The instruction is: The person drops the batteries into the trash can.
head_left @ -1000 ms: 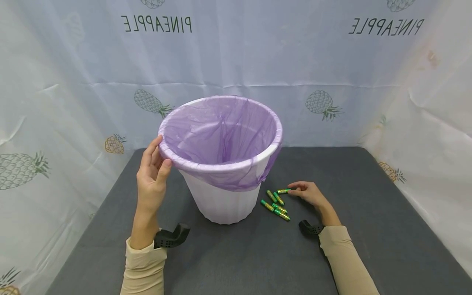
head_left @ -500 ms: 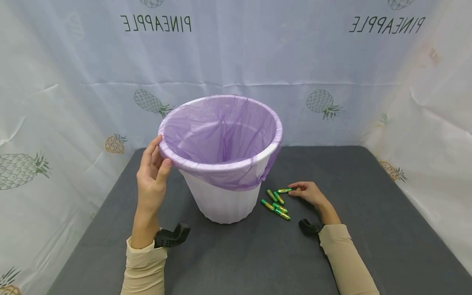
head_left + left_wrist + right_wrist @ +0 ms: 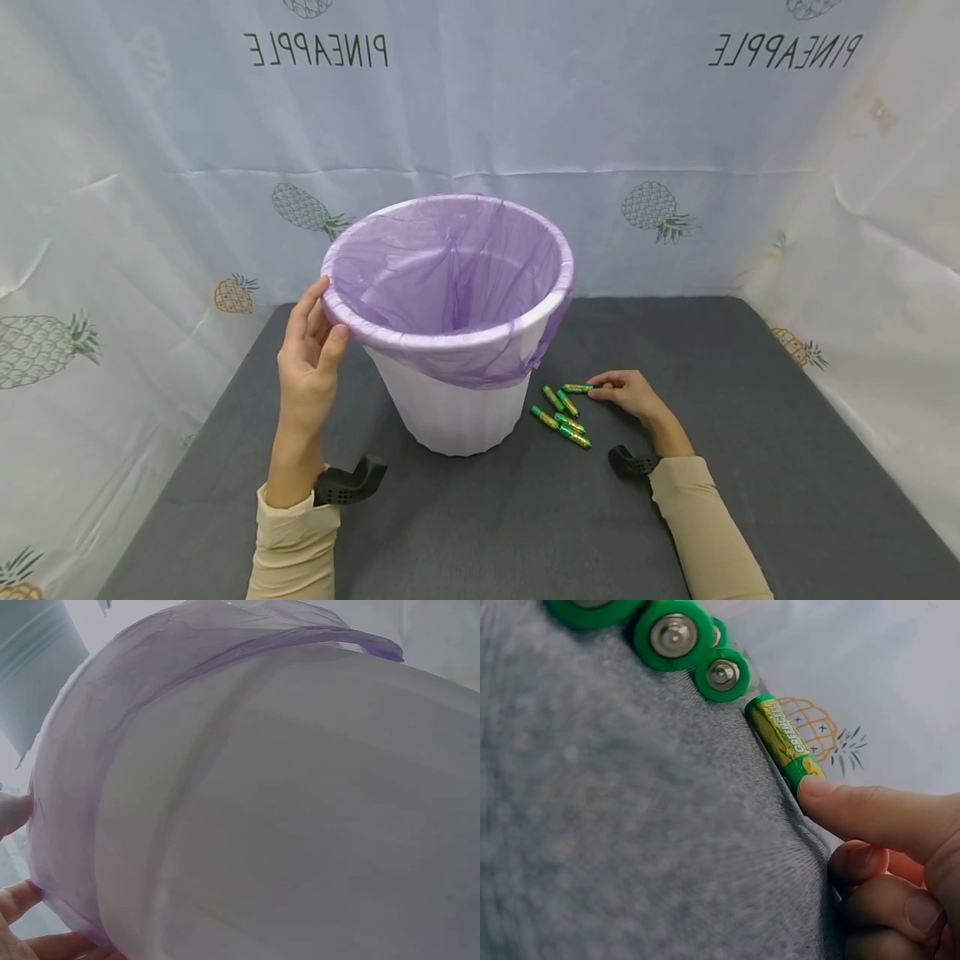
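Observation:
A white trash bin [image 3: 450,408] stands upright, lined with a purple plastic bag [image 3: 450,275] folded over its rim. My left hand [image 3: 307,367] holds the bin's left rim, thumb [image 3: 13,814] and fingertips against the bag-covered edge. To the right of the bin, my right hand [image 3: 630,392] pinches the near end of a green and gold battery [image 3: 780,735] between thumb and index finger, close over the table. The other fingers are curled below. Several more batteries [image 3: 567,404] lie loosely grouped between this hand and the bin, green ends showing in the right wrist view.
A dark grey cloth-covered table [image 3: 480,533] carries everything. White curtains [image 3: 480,125] printed with pineapples close off the back and both sides. Each wrist wears a black camera mount [image 3: 351,481].
Both hands keep nearly the same places. The right hand's battery and the bin show no clear movement.

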Action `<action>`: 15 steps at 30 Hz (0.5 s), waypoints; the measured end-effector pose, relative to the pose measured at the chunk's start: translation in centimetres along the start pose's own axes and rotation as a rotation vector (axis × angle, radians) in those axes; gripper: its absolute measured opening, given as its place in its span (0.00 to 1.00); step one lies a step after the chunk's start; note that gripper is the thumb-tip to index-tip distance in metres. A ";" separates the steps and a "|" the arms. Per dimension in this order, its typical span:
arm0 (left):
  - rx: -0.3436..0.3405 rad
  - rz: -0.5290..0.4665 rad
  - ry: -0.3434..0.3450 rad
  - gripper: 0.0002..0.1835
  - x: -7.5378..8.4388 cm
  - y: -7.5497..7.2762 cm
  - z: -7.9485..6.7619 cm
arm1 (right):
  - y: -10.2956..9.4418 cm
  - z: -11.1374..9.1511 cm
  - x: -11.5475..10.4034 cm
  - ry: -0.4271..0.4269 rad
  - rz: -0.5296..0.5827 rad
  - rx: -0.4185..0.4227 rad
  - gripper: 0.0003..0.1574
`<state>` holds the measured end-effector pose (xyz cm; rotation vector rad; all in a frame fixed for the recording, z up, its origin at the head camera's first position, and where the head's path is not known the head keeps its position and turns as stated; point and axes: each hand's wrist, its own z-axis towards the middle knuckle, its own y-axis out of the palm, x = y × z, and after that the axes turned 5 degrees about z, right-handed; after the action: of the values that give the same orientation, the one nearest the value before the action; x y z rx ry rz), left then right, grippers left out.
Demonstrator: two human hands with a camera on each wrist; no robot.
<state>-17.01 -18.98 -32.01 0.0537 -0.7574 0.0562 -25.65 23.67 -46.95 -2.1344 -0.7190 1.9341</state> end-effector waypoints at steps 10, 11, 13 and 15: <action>-0.003 0.011 0.006 0.27 0.1 0.0 0.0 | -0.3 -0.2 0.2 -0.025 0.035 0.013 0.25; -0.001 0.014 0.009 0.27 0.0 0.0 0.0 | -0.3 -0.2 0.2 -0.027 0.043 0.018 0.25; 0.000 0.015 0.015 0.27 0.0 0.0 0.0 | -0.3 -0.3 0.3 -0.043 0.056 0.021 0.25; 0.003 0.016 0.022 0.27 -0.1 0.0 0.0 | -0.4 -0.3 0.2 -0.059 0.071 0.020 0.25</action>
<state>-17.05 -18.98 -32.05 0.0497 -0.7357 0.0734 -25.43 24.12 -46.91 -2.1271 -0.6397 2.0385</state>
